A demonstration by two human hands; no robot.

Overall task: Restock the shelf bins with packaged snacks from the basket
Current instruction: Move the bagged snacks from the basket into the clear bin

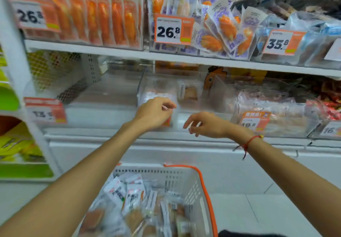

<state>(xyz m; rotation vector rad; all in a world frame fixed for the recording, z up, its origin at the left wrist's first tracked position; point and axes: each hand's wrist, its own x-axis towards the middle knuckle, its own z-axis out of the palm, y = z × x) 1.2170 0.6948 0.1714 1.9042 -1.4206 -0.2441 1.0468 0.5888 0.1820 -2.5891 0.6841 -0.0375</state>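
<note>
A white basket [184,173] with an orange handle stands low in the middle, full of packaged snacks [132,196]. On the lower shelf sits a clear bin [142,81] holding a few pale snack packets [188,92]. My left hand [155,113] is at the bin's front wall with its fingers curled; blur hides whether it grips anything. An orange tag edge shows just below it. My right hand [204,124] hovers beside it to the right, in front of the shelf edge, with its fingers spread and nothing in them. A red string bracelet is on that wrist.
The upper shelf carries rows of orange packets [103,15], purple-and-white packets [221,26] and price tags 26.8 [173,29] and 35.8 [282,41]. Right of the bin stands another bin of pale packets [267,103]. A rack with green and yellow goods [11,98] is at the left.
</note>
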